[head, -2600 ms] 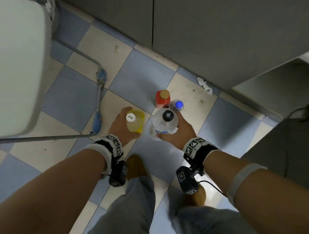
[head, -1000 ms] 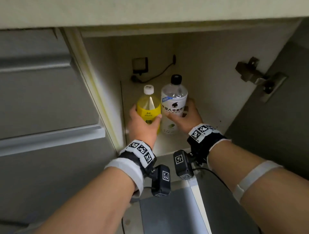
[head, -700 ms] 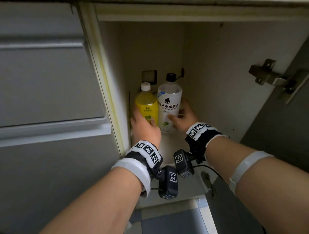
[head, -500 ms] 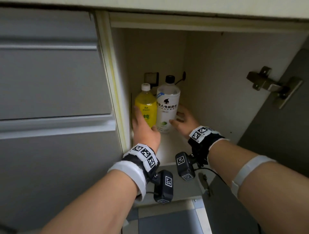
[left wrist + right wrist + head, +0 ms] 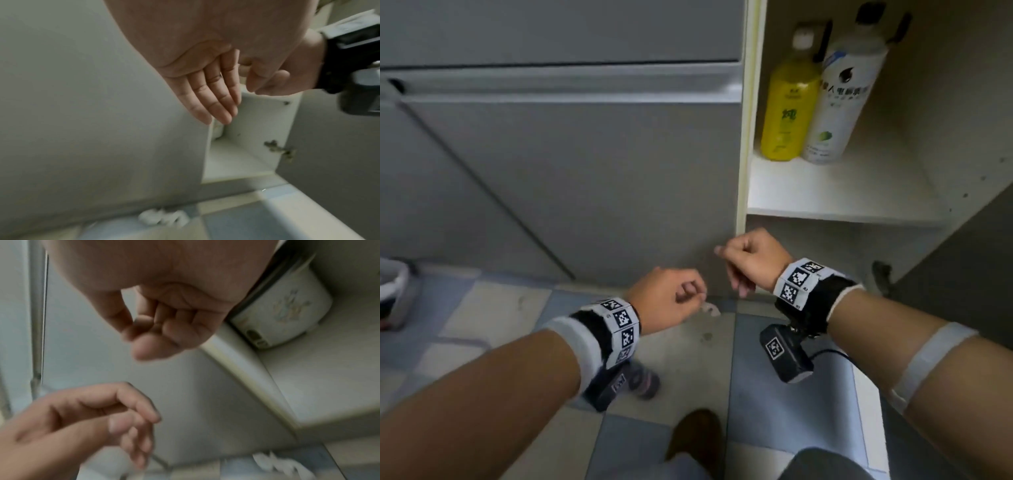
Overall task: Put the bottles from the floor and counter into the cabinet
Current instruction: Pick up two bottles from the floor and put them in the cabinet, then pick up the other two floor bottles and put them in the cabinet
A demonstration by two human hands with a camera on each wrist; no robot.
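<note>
A yellow bottle (image 5: 787,102) with a white cap and a taller white bottle (image 5: 842,96) with a black cap stand upright side by side at the back left of the open cabinet's shelf (image 5: 825,195). Nothing touches them. My left hand (image 5: 688,294) and right hand (image 5: 732,270) hang below the shelf edge, in front of the cabinet base, both empty with relaxed fingers. The left fingers (image 5: 213,100) look fairly straight. The right fingers (image 5: 164,321) are loosely curled. A blurred reddish object (image 5: 643,380) on the floor is partly hidden behind my left wrist.
A closed grey cabinet front (image 5: 585,171) fills the left. The open grey door (image 5: 962,257) stands at the right, its hinge (image 5: 279,151) on the inner wall. Crumpled white paper (image 5: 710,310) lies on the tiled floor by the base. My shoe (image 5: 695,438) is below.
Both hands have let go of the two bottles and drawn back out and down from the cabinet. The bottles stay standing on the shelf. The view has swung down and left.
</note>
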